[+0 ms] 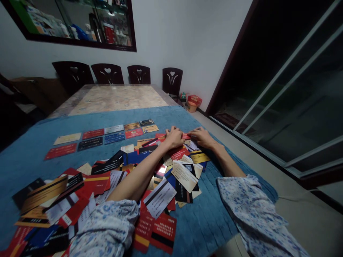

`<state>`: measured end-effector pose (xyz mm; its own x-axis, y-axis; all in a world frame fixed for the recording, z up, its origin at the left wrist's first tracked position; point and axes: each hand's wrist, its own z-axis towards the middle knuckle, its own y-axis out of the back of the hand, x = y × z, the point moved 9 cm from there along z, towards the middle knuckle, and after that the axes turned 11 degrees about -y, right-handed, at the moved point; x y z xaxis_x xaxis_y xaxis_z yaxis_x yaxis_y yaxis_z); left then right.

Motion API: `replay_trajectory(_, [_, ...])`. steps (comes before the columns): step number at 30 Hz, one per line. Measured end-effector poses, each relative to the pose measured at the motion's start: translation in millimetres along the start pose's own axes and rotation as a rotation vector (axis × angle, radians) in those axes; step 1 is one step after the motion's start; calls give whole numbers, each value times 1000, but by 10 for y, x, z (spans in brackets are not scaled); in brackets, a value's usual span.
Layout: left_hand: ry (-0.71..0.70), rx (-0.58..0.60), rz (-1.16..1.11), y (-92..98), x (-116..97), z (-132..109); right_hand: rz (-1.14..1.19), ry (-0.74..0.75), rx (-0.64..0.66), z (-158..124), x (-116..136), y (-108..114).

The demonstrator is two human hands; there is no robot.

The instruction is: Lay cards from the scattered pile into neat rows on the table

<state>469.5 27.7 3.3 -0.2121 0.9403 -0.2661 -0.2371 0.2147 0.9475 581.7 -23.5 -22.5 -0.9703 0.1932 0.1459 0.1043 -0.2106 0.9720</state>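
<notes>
Both my hands are at the far right end of a loose heap of plastic cards. My left hand [175,137], fingers bent, rests on the heap beside a red card [186,136]. The fingers of my right hand [202,137] curl over the other end of that red card. Below my hands lie a yellow card [199,156], a cream card [184,175] and a white card [160,197]. Two rows of separate cards lie farther back, among them a dark blue card [90,143] and a red card [60,151].
A blue cloth [206,214] covers the near part of the table, and the marble-like top [118,96] shows beyond. Dark chairs [172,81] stand at the far wall. A red and orange container [193,103] sits on the floor by the glass door.
</notes>
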Motion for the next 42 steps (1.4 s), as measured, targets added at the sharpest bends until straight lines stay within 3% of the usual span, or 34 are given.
replay_trajectory(4, [-31, -44, 16, 40, -28, -4, 25, 11, -54, -18, -11, 68])
replay_trajectory(14, [24, -205, -79, 172, 126, 15, 163, -52, -225, -51, 24, 289])
replay_trajectory(31, [112, -246, -141, 175, 243, 2, 163, -170, -223, -20, -94, 124])
replay_trajectory(42, [150, -270, -196, 151, 308, 10, 364, -199, -317, -22, -166, 225])
